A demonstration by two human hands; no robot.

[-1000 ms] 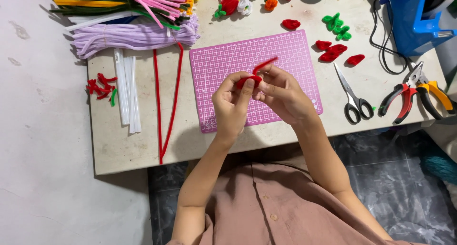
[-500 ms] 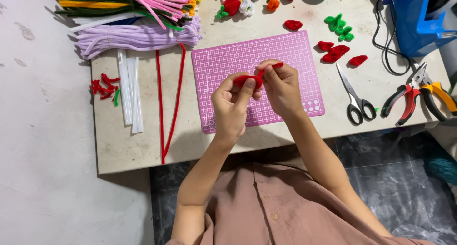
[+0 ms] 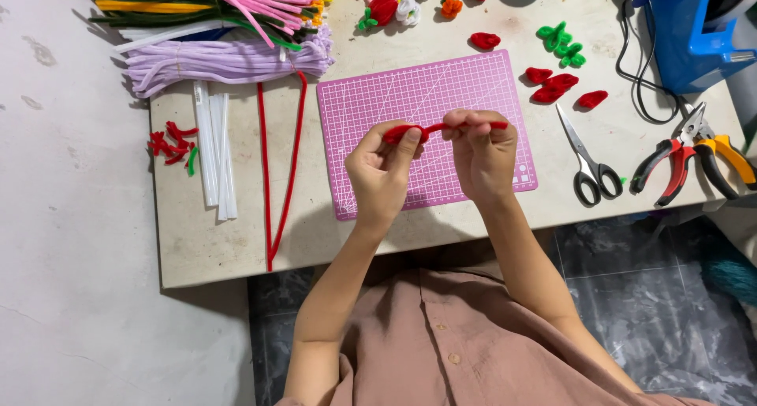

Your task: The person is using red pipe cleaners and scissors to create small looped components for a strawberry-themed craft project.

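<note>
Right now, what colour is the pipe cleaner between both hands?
Red; the pipe cleaner shows best in the head view, over the pink cutting mat.

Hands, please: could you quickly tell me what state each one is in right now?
Left hand: closed, pinching one end of the red pipe cleaner.
Right hand: closed, pinching the same red pipe cleaner further along.

No packages, labels, signs or screens are seen anywhere on the work table (image 3: 236, 240). Only the printed white grid lines of the pink cutting mat (image 3: 371, 98), laid at the table's centre, could be taken for markings; its small corner print at five o'clock is too fine to be made out.
</note>
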